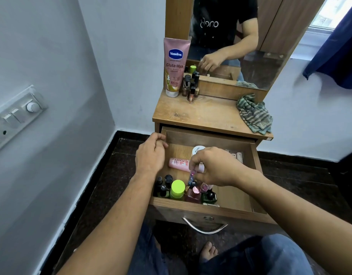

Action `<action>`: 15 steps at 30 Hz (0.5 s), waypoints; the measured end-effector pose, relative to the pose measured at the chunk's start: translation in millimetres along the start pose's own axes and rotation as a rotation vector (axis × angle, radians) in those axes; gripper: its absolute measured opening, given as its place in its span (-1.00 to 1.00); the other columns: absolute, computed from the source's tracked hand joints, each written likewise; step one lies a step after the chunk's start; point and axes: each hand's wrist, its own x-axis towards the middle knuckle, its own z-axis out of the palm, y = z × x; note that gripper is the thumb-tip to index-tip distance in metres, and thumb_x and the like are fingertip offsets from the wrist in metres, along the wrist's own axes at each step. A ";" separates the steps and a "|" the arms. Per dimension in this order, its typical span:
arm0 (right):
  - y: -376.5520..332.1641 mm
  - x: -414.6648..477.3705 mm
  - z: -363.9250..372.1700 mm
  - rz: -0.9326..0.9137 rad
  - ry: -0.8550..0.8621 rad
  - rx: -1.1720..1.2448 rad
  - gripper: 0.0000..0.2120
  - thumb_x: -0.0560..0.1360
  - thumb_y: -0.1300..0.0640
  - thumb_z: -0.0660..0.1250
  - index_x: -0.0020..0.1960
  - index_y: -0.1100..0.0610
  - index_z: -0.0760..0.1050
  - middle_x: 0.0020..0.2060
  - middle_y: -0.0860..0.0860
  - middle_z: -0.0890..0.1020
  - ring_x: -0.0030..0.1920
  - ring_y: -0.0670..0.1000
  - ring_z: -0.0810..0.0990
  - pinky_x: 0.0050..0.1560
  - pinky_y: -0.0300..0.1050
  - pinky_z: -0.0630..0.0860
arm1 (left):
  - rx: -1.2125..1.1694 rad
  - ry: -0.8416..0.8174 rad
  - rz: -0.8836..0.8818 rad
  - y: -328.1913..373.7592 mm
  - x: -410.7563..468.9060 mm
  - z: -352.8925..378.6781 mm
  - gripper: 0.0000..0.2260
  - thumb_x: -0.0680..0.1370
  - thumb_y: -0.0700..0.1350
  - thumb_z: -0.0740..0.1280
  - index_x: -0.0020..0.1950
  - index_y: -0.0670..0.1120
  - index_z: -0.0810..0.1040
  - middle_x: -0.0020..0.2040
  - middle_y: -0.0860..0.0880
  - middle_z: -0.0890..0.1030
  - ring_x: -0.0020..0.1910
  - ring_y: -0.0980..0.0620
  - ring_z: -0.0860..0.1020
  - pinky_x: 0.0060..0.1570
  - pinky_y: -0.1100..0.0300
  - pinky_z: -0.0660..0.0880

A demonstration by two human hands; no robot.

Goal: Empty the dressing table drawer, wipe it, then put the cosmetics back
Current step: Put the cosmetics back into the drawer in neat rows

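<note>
Bottle (192,178) top half-hidden in right hand (216,167) pinch.

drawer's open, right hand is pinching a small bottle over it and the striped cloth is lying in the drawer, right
Not quite. In the head view the striped cloth lies on the tabletop, by its right edge, not in the drawer. The rest holds.

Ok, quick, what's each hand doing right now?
Left hand: loosely curled, holding nothing.
Right hand: fingers pinch a small pink-capped bottle.
</note>
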 end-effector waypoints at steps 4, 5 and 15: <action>-0.5 0.0 2.7 0.006 -0.043 -0.028 -0.92 0.44 0.03 0.41 -0.06 -0.08 0.62 -0.14 -0.18 0.65 -0.06 -0.06 0.59 -0.05 -0.01 0.59 | 0.001 0.000 0.001 0.1 0.8 0.4 -0.74 0.63 -0.17 0.14 0.07 0.10 0.58 -0.14 0.22 0.66 0.00 0.12 0.54 0.13 0.11 0.43; -0.4 0.0 2.9 0.009 -0.049 -0.034 -0.92 0.44 0.02 0.41 -0.06 -0.08 0.62 -0.13 -0.18 0.65 -0.05 -0.06 0.59 -0.05 -0.01 0.59 | 0.000 -0.001 -0.001 -0.1 0.7 0.5 -0.74 0.63 -0.17 0.14 0.07 0.10 0.58 -0.14 0.22 0.66 0.00 0.13 0.54 0.13 0.10 0.43; -1.5 0.7 0.7 0.000 -0.047 -0.045 -0.87 0.44 -0.02 0.43 -0.01 -0.08 0.62 -0.10 -0.18 0.65 -0.02 -0.05 0.60 -0.03 -0.03 0.58 | 0.002 -0.008 -0.004 2.2 -0.4 -0.7 -0.74 0.64 -0.17 0.14 0.10 0.08 0.59 -0.13 0.20 0.67 0.01 0.11 0.55 0.12 0.11 0.44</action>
